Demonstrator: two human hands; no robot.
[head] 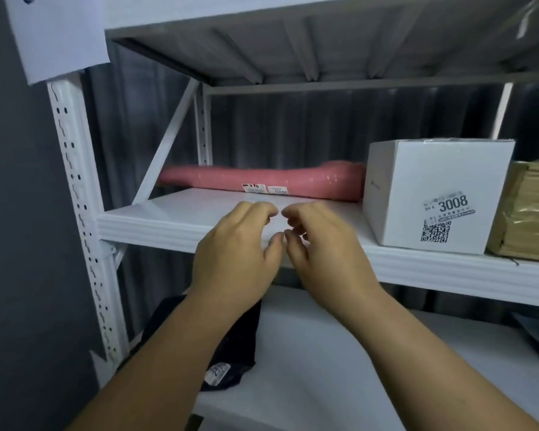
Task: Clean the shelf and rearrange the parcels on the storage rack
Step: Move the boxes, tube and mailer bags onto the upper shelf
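Two bare hands hover side by side at the front edge of the white shelf (175, 219), left hand (235, 256) and right hand (322, 253), fingers curled and slightly apart, gripping nothing. At the back lies a pink parcel (262, 178); a white box (433, 194) stands right, touching a brown parcel (529, 213). Below lies a black parcel (231, 362).
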